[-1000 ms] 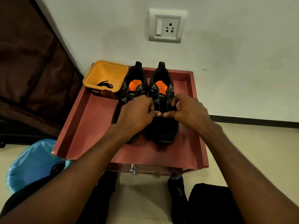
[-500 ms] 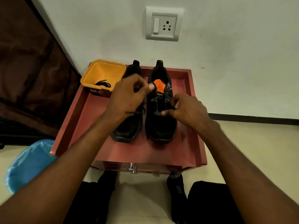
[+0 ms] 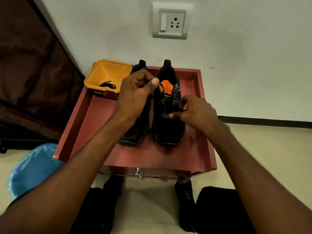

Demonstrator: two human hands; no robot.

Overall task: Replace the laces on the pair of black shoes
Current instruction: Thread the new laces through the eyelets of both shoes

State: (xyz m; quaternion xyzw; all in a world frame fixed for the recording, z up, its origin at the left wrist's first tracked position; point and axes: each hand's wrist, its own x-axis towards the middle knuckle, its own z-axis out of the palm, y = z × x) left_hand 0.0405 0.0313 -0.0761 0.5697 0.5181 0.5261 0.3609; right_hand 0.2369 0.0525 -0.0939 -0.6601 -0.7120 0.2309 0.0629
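So we had two black shoes standing side by side, toes toward us, on a reddish-brown tray with raised flat walls. The right shoe showed matte black fabric, grey angular eyelet tabs and one orange insole with printed text. The left shoe was mostly hidden under the arm; only its toe and heel tab showed.

Our left hand was curled, thumb against forefinger, pinching something thin and dark above the gap between the shoes. We couldn't make out the lace itself there. Our right hand sat on the outer side of the right shoe at the eyelet row, thumb and forefinger pinching a short dark lace end.

One square yellow plastic tub, glossy, with rounded corners and a brown printed label, stood at the tray's back left corner, touching the left shoe's side. One coiled black lace lay in its bottom.

One small chrome knob sat on the tray's front face. One white switch-and-socket plate was on the plain wall. One crinkled blue plastic bag lay on the floor at left. Two dark socked feet showed below; the right sock carried grey lettering.
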